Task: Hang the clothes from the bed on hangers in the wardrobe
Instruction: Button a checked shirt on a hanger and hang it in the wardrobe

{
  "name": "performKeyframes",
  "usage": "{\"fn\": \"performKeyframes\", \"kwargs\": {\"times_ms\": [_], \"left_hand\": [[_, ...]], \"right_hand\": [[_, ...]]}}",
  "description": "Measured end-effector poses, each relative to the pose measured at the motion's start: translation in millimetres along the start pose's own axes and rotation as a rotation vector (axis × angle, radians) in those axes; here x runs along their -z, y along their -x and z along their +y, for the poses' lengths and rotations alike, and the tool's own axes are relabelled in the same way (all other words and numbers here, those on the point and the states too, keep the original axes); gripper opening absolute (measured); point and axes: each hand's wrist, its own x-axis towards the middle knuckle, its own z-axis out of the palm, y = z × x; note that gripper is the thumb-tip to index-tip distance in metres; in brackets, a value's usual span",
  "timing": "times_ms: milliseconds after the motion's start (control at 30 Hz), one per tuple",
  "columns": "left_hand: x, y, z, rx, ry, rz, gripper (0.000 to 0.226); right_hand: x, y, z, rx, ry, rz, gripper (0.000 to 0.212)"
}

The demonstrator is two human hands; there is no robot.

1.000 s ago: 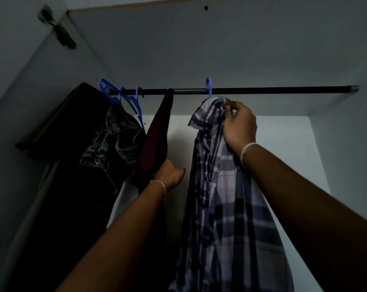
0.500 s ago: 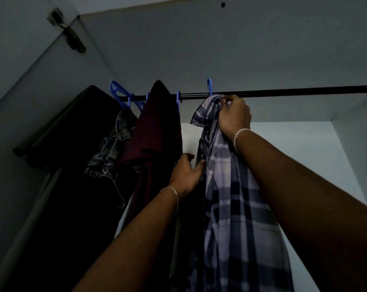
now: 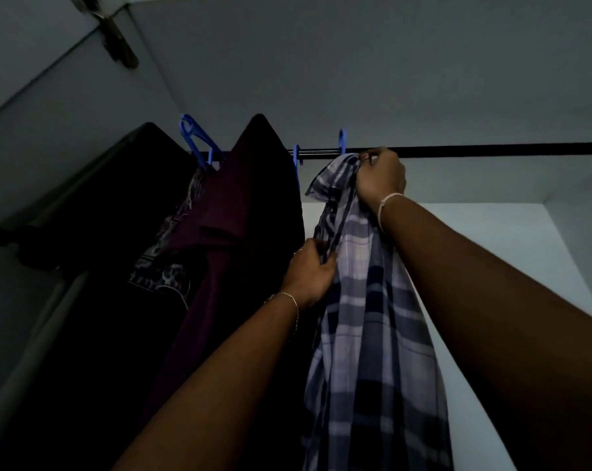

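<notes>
Left hand (image 3: 309, 270) shifted onto plaid shirt (image 3: 372, 334), maroon garment (image 3: 247, 215) crowding its left

— The shirt (image 3: 372, 317) is thin woven cloth, matt and creased.
— The hangers (image 3: 342, 141) look like smooth blue plastic. The rail (image 3: 491, 151) is dark, with a faint sheen.
— The maroon garment (image 3: 247, 205) is soft, matt cloth.
— The walls (image 3: 355, 79) are smooth and matt; the hinge (image 3: 118, 45) is dull metal.
</notes>
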Motion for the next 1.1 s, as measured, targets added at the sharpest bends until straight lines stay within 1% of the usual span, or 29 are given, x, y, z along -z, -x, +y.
{"fn": "performKeyframes", "kwargs": {"times_ms": [100, 233, 367, 500, 600, 667, 733, 833, 900, 933, 967, 1033, 1100], "left_hand": [[0, -4, -5, -0.003, 0.078, -0.003, 0.038], [-4, -9, -7, 0.041, 0.290, 0.014, 0.026], [-4, -7, -5, 0.079, 0.354, -0.046, 0.039], [-4, -4, 0, 0.071, 0.416, -0.010, 0.044], [-2, 0, 9, 0.066, 0.426, -0.026, 0.049], [1, 5, 15, 0.073, 0.443, -0.067, 0.056], [3, 10, 16, 0.079, 0.460, -0.083, 0.068], [3, 23, 18, 0.074, 0.487, -0.113, 0.071], [4, 37, 22, 0.095, 0.478, -0.152, 0.083], [4, 40, 23, 0.089, 0.451, -0.162, 0.089], [6, 51, 28, 0.110, 0.424, -0.181, 0.094], [9, 57, 30, 0.119, 0.343, -0.201, 0.095], [19, 79, 47, 0.174, 0.282, -0.235, 0.083]], "right_hand": [[-8, -5, 0, -0.015, 0.022, -0.018, 0.030], [-14, -9, 3, -0.037, 0.090, -0.030, 0.029], [-14, -5, 2, -0.029, 0.130, -0.014, 0.028], [-12, 1, 1, -0.016, 0.152, -0.027, 0.029], [-6, 5, -4, 0.002, 0.190, -0.071, 0.030], [1, 10, -7, 0.025, 0.233, -0.102, 0.033], [4, 17, -8, 0.054, 0.260, -0.144, 0.037], [14, 28, -7, 0.079, 0.290, -0.203, 0.047], [25, 37, -8, 0.048, 0.304, -0.252, 0.051], [26, 38, -7, 0.045, 0.318, -0.277, 0.049], [38, 45, -10, 0.001, 0.340, -0.309, 0.047], [45, 49, -13, -0.034, 0.380, -0.339, 0.044], [70, 63, -25, -0.110, 0.399, -0.367, 0.040]]}}
